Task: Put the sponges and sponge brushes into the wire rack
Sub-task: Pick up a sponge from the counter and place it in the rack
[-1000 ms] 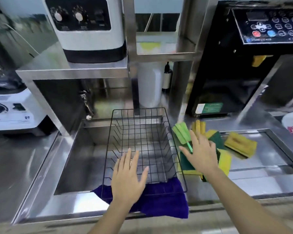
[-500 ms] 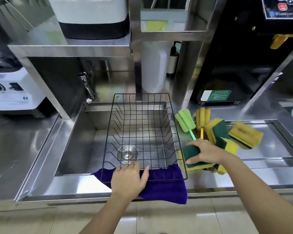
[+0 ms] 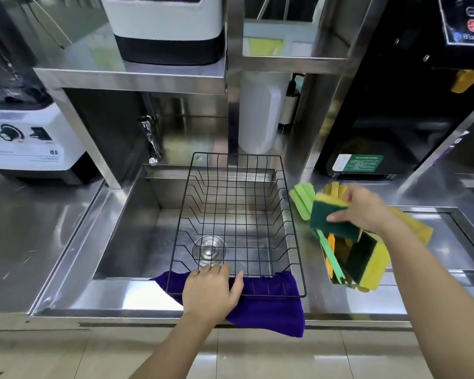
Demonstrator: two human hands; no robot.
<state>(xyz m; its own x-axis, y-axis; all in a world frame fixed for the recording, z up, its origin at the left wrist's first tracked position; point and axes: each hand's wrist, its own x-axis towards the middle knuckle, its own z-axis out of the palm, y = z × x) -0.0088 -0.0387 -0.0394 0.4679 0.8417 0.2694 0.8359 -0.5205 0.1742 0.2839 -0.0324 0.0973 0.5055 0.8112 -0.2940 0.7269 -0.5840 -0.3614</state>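
Steel counter [image 3: 39,228], right hand [image 3: 367,212] pinching sponge [image 3: 331,220] hiding brush heads, left hand [image 3: 211,291] flat on wire rack [image 3: 293,231] rim

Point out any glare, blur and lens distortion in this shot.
Head view: glare streaks the steel counter; motion blur softens the right hand and its sponge; wide-angle bending curves the shelf posts and edges; the rack stays sharp.

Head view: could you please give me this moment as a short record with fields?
wire rack: over the sink, front edge on the purple cloth, nothing in it
left hand: flat on the rack's front edge
right hand: holds a green-and-yellow sponge lifted right of the rack
left on the counter: green sponge brush, more sponges
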